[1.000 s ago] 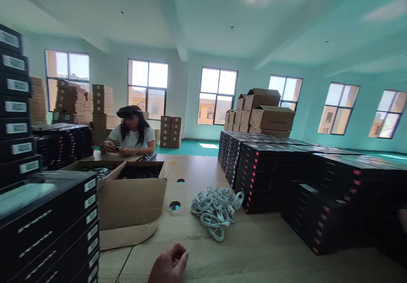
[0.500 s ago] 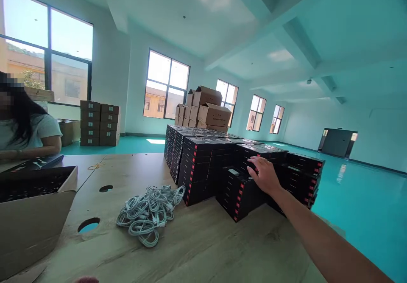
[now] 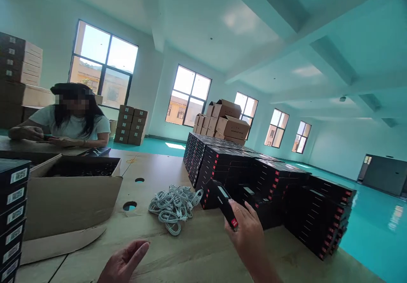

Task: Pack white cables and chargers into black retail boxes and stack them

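Note:
My right hand (image 3: pixel 246 225) grips one end of a flat black box (image 3: pixel 224 202) with a red label, lifted off the table in front of the stacks of black boxes (image 3: pixel 232 168). The held box is tilted, with a pale patch and white lettering on its narrow side. My left hand (image 3: pixel 125 259) is low at the near edge of the view, empty, its fingers loosely bent and the thumb stretched out. Between and beyond my hands lies a heap of coiled light-grey cables (image 3: pixel 174 206) on the wooden table (image 3: pixel 178 257).
An open cardboard box (image 3: pixel 73 202) with dark contents stands left, beside a stack of black boxes with white labels (image 3: pixel 14 228). Across the table sits another person (image 3: pixel 76 121), hands together on a small item. Brown cartons (image 3: pixel 232 124) are piled behind. Round holes (image 3: pixel 130 206) pierce the tabletop.
My right hand has taken a black box from the stacks and drawn it nearer and left. My left hand has come further into view. The view has swung left.

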Demonstrator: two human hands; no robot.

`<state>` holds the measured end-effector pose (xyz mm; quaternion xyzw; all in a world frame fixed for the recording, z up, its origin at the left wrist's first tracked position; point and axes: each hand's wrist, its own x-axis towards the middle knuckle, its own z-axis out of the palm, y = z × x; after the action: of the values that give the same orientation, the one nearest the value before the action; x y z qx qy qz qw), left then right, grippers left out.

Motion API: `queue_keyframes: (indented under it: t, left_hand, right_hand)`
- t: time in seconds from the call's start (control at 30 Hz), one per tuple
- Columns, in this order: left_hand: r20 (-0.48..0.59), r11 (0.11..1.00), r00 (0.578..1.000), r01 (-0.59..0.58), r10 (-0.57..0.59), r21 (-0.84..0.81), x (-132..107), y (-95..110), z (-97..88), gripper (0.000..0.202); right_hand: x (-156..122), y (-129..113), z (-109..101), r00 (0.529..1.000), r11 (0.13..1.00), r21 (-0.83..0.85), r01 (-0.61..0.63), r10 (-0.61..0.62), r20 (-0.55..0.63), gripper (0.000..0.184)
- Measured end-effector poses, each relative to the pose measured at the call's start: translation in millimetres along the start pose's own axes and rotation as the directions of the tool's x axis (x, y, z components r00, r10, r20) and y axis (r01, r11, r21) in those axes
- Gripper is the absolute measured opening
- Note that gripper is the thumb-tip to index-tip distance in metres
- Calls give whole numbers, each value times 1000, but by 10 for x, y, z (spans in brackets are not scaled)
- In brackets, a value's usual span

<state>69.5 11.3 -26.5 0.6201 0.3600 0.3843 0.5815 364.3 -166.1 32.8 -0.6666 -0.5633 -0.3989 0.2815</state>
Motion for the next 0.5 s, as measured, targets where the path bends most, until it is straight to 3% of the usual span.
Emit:
queue_keyframes:
  t: [0.03, 0.1, 0.17, 0.23, 0.33, 0.37, 0.43, 0.5]
  left_hand:
    - [20, 987, 1000, 8, -4, -163, -70, 47, 50, 67]
    - [76, 877, 997, 52, -18, -477, -192, 122, 134, 86]
    - [36, 763, 999, 27, -5, -645, -262, 168, 152, 80]
    - [-84, 731, 995, -22, -48, -682, -282, 196, 81, 69]
    - [-165, 766, 983, -47, -77, -641, -273, 221, -103, 63]
    - [-146, 782, 987, -44, -61, -621, -268, 225, -151, 62]
    - [-107, 831, 994, -43, -20, -555, -255, 220, -192, 60]
    - [-161, 889, 986, -110, 42, -444, -237, 194, -151, 59]
  right_hand:
    - [-34, -310, 78, 999, 996, 80, 48, -49, 3, 58]
    - [-105, -906, 256, 989, 958, 253, 136, -146, 24, 67]
    - [-170, -1385, 428, 960, 868, 441, 228, -275, 44, 71]
    - [-204, -1676, 580, 951, 771, 597, 224, -306, 38, 74]
    - [-180, -1803, 759, 986, 619, 781, -85, -60, 154, 72]
    - [-168, -1803, 800, 967, 509, 832, -220, 0, 255, 66]
    - [-173, -1801, 852, 892, 227, 874, -430, -41, 449, 57]
    - [-226, -1830, 867, 841, 59, 845, -532, -78, 535, 55]
